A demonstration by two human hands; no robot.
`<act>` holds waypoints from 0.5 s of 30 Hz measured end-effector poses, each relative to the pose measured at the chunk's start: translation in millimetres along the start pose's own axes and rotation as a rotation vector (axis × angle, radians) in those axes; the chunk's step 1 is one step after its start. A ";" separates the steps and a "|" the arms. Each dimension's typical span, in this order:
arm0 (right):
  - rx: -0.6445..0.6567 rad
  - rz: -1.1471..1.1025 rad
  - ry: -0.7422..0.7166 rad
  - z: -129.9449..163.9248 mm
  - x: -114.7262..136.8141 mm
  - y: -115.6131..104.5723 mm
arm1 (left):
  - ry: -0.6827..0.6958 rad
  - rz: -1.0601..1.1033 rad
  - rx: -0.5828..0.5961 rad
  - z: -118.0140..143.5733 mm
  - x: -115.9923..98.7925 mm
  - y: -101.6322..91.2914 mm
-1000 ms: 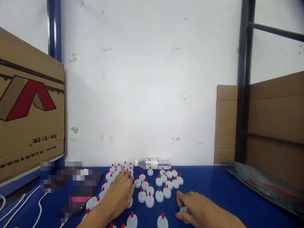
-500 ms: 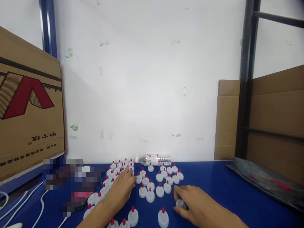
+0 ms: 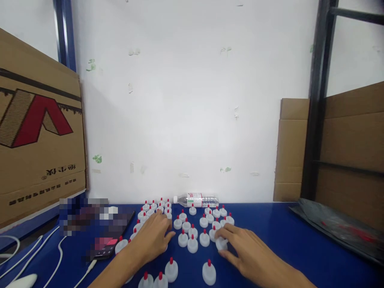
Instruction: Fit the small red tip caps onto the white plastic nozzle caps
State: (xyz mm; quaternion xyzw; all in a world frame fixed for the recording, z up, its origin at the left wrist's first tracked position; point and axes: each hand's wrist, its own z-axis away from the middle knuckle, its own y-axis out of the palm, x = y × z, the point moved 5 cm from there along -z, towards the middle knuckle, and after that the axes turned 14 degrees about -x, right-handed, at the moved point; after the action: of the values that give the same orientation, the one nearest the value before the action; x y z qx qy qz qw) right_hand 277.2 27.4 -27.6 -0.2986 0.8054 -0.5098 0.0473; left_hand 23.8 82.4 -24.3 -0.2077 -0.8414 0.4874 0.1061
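White cap (image 3: 221, 243) under right-hand fingertips — on blue table, just beside cluster of upright white red-tipped caps (image 3: 192, 244) — its tip not visible.

Both hands (image 3: 198, 246) rest among red-tipped caps (image 3: 192, 244).

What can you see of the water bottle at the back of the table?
The bottle is clear plastic with a white cap and a white label bearing red and green print. It lies on its side on the blue table, cap pointing left, along the foot of the white wall. It looks capped. No hand touches it; the nearest caps stand just in front.
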 end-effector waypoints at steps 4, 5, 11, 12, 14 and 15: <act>0.000 0.011 -0.021 -1.3 -1.0 3.4 | -0.028 0.047 0.055 2.8 0.6 3.6; -0.001 0.007 -0.029 -1.5 -0.3 3.8 | -0.033 0.059 0.065 3.4 0.7 4.8; -0.050 -0.066 -0.065 -1.6 9.9 1.4 | -0.031 0.103 0.090 6.4 -0.3 10.2; -0.060 -0.081 -0.071 -1.2 11.0 1.3 | -0.027 0.110 0.095 6.6 -0.3 11.4; -0.082 -0.106 -0.088 -0.2 11.9 2.1 | -0.014 0.140 0.090 6.3 0.2 14.2; -0.097 -0.115 -0.097 0.3 11.6 2.7 | -0.007 0.161 0.076 5.5 0.8 15.5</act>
State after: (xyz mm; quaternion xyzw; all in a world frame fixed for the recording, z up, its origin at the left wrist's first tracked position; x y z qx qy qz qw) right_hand 266.7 21.8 -27.4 -0.3706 0.8074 -0.4572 0.0422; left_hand 24.8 85.3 -40.5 -0.2690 -0.8033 0.5265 0.0716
